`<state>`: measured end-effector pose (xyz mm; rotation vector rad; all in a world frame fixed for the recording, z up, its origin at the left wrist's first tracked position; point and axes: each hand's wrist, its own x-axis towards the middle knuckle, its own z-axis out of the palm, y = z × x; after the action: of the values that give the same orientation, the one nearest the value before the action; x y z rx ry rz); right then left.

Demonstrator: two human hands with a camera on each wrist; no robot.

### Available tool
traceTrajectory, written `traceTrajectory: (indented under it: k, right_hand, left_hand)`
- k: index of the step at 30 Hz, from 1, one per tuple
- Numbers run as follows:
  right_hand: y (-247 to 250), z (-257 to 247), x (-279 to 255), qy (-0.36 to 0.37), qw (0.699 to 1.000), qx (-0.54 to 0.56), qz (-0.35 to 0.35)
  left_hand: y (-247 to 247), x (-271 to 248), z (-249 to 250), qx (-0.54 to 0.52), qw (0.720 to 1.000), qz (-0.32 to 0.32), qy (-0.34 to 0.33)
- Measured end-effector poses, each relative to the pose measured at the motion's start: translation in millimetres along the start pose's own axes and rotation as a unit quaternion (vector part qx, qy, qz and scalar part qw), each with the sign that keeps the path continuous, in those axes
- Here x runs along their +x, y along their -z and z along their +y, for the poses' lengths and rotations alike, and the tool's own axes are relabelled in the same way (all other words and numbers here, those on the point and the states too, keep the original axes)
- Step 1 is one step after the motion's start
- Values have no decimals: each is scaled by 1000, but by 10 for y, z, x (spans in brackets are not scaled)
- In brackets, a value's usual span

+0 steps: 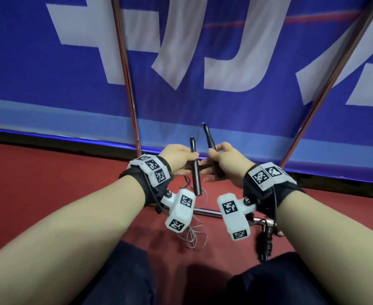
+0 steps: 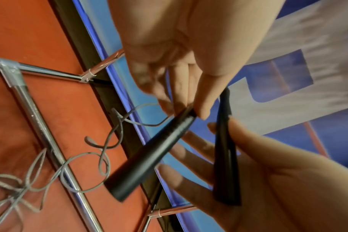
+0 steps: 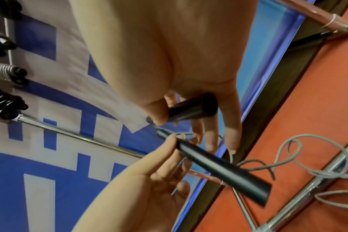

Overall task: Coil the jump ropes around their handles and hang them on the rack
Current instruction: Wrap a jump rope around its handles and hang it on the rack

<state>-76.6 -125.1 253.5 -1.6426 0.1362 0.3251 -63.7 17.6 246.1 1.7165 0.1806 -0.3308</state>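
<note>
Red floor (image 1: 49,194), blue banner (image 1: 203,106) behind. Left hand (image 1: 176,158) pinches one slim black plastic jump-rope handle (image 1: 195,170); right hand (image 1: 227,160) pinches the other handle (image 1: 209,138). Thin grey cord (image 1: 194,236) lies loose over the chrome rack's base tube (image 1: 207,211), near side.
</note>
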Motion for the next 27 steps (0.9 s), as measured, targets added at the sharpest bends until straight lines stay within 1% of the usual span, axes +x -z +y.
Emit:
traceTrajectory:
  k: [1, 3, 4, 5, 7, 8, 10, 11, 12, 13, 14, 16, 18, 19, 21, 23, 24, 25, 26, 27]
  right_hand:
    - [3, -6, -26, -9, 1000, -8, -18]
    - [-30, 5, -42, -18, 998, -29, -59]
    - [-59, 11, -41, -22, 996, -31, -80]
    - [-92, 27, -27, -25, 994, -33, -98]
    - [-157, 63, 0, -27, 992, -44, -118]
    - [-176, 75, 13, -29, 991, -41, -120]
    - [-179, 74, 42, -33, 993, -23, -112]
    - [-168, 68, 53, -25, 993, -43, -104]
    - [-149, 68, 61, -10, 991, -91, -96]
    - [-133, 74, 69, 7, 985, -145, -94]
    - [-124, 82, 71, 19, 978, -185, -96]
    - [-129, 95, 59, 29, 975, -197, -101]
    - [-125, 93, 65, 38, 982, -172, -72]
    - [-103, 93, 87, 46, 986, -157, -36]
    - [-5, 93, 181, 67, 987, -128, 67]
    - [139, 71, 265, 67, 977, -102, 174]
    - [198, 62, 291, 64, 974, -85, 200]
    - [223, 40, 275, 64, 975, -68, 202]
    - [217, 31, 256, 66, 980, -56, 181]
    - [184, 22, 212, 68, 986, -48, 142]
  left_hand:
    - [30, 32, -46, 28, 1000, -4, -4]
    - [94, 94, -97, 94, 995, 18, -39]
    - [102, 116, -100, 102, 993, 34, -51]
    - [105, 149, -109, 82, 994, 41, -53]
    - [72, 185, -106, -29, 998, 36, -31]
    - [48, 185, -97, -94, 995, 33, -18]
    - [21, 166, -61, -206, 978, 15, 10]
    - [21, 156, -49, -248, 969, -6, 21]
    - [32, 145, -45, -260, 965, -29, 32]
    - [38, 145, -49, -244, 968, -45, 40]
    - [40, 148, -59, -206, 977, -46, 39]
    - [15, 143, -69, -147, 989, -13, 15]
    - [-3, 161, -78, -145, 989, 25, -3]
    - [-1, 172, -85, -150, 988, 34, -8]
    - [33, 198, -96, -146, 988, 51, -5]
    - [72, 233, -123, -111, 991, 73, 4]
    - [81, 245, -138, -93, 993, 77, 9]
    - [80, 250, -145, -89, 993, 76, 15]
    - [66, 240, -138, -105, 992, 70, 25]
    - [48, 216, -125, -131, 989, 55, 33]
